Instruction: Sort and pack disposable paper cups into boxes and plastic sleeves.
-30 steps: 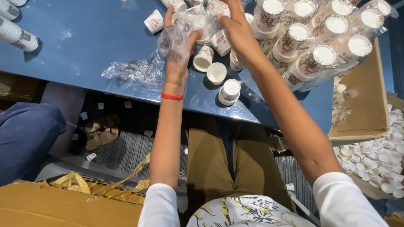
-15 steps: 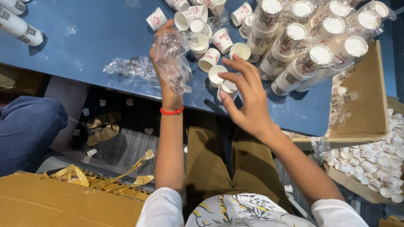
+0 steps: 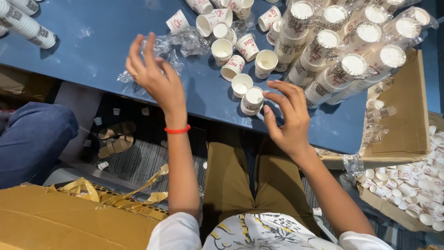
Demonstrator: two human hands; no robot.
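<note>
My left hand [image 3: 155, 74] hovers open over the near edge of the blue table [image 3: 92, 41], fingers spread, just in front of crumpled clear plastic wrap [image 3: 178, 46]. A red band circles that wrist. My right hand [image 3: 286, 118] is open with curled fingers, its fingertips beside a small white paper cup [image 3: 253, 101] at the table's edge. Several more loose paper cups [image 3: 231, 51] lie scattered behind it. Wrapped stacks of paper cups [image 3: 351, 51] lie on the table to the right.
A cardboard box [image 3: 407, 106] leans at the right, with another box of several small cups [image 3: 411, 185] on the floor. Another person's blue-trousered leg [image 3: 32, 139] is at left. Brown cardboard [image 3: 55, 222] lies at bottom left. Sandals [image 3: 113, 139] rest under the table.
My left hand has let go of the plastic wrap, which now lies on the table, and has moved left. My right hand came down toward the cups at the table's edge.
</note>
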